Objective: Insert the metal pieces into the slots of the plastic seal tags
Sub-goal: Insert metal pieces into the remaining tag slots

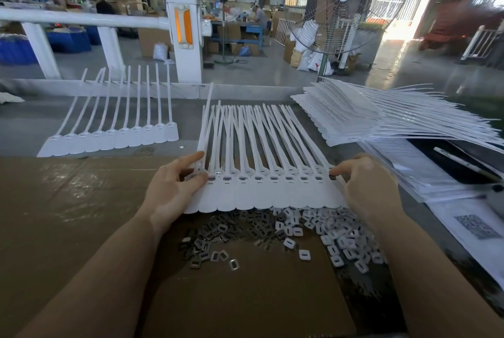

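Observation:
A joined strip of white plastic seal tags (261, 196) lies across the cardboard, tails pointing away from me. Small metal pieces show in the slots along its row of heads. My left hand (174, 190) holds the strip's left end, thumb on the first slot and forefinger stretched along a tail. My right hand (365, 187) pinches a dark metal piece (332, 177) at the slot on the strip's right end. Below the strip lies a heap of loose metal pieces (218, 234) and, to its right, a heap of white plastic caps (335, 239).
Another strip of seal tags (114, 138) lies at the far left of the table. A tall stack of strips (368, 116) sits at the far right. Papers (469, 226) and a pen (463, 163) lie at the right. Brown cardboard (68, 215) covers the near table.

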A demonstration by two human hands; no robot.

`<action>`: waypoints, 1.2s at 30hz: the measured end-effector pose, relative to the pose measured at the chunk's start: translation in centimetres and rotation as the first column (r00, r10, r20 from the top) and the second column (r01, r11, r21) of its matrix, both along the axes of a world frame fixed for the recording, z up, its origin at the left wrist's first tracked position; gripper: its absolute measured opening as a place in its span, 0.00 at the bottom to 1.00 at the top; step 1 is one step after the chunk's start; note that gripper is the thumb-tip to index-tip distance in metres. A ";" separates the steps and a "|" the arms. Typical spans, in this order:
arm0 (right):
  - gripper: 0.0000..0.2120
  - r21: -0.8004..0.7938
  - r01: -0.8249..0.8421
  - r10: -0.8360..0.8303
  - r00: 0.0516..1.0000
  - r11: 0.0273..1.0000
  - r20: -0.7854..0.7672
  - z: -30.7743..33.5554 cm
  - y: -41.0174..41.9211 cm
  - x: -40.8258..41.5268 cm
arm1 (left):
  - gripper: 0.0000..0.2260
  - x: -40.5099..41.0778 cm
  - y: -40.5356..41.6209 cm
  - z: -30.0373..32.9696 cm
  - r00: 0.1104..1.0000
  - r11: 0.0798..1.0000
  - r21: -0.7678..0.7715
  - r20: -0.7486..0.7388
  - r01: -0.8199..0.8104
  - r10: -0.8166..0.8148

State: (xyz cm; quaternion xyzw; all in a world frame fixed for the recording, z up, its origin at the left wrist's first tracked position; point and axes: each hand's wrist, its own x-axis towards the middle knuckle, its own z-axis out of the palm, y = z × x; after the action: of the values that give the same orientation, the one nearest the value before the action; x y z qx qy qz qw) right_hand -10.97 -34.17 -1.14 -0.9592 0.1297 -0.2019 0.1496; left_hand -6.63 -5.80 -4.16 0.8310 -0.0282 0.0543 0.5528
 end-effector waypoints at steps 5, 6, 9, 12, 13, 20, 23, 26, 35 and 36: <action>0.18 0.029 0.002 -0.002 1.000 1.000 -0.003 0.1 -0.1 0.0 | 0.18 0.0 0.1 -0.1 1.000 1.000 0.012 0.006 0.003 -0.003; 0.18 0.023 -0.001 0.001 1.000 1.000 -0.005 0.1 -0.1 0.0 | 0.18 0.0 0.1 -0.1 1.000 1.000 0.018 0.010 0.003 -0.003; 0.19 0.026 -0.008 0.009 0.999 1.000 -0.031 0.1 0.0 -0.1 | 0.18 0.1 0.1 -0.1 1.000 1.000 0.027 0.012 -0.002 0.002; 0.20 0.025 -0.008 0.009 0.999 1.000 -0.045 0.1 0.1 -0.1 | 0.18 0.1 0.0 0.0 1.000 1.000 0.017 0.006 -0.002 0.002; 0.20 0.025 -0.008 0.010 0.999 1.000 -0.045 0.1 0.1 0.0 | 0.18 0.1 0.0 0.0 1.000 1.000 0.016 0.005 -0.002 0.002; 0.19 0.032 0.004 -0.004 1.000 0.999 -0.004 0.0 0.2 -0.1 | 0.19 0.0 -0.1 0.0 1.000 1.000 -0.003 -0.007 -0.011 0.011; 0.18 0.028 0.013 -0.012 1.000 1.000 -0.008 0.1 0.4 -0.2 | 0.19 -0.1 -0.1 0.1 1.000 1.000 -0.003 -0.010 -0.010 0.010; 0.14 0.029 -0.014 0.013 0.999 0.999 0.038 0.3 0.7 -0.5 | 0.19 -0.2 -0.2 0.2 1.000 1.000 0.004 -0.013 -0.008 0.008; 0.06 0.074 -0.203 0.200 0.979 0.976 0.041 0.9 3.9 -2.7 | 0.19 -0.2 -0.2 0.3 1.000 1.000 0.020 -0.014 -0.009 0.009; 0.06 0.075 -0.228 0.225 0.973 0.971 0.045 0.9 4.3 -3.0 | 0.19 -0.2 -0.2 0.3 1.000 1.000 0.023 -0.014 -0.011 0.011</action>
State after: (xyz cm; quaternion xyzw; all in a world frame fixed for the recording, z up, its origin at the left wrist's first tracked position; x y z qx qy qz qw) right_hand -14.00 -29.92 -0.26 -0.9572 0.0246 -0.1952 0.2122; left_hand -6.84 -5.98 -3.87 0.8377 -0.0204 0.0512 0.5433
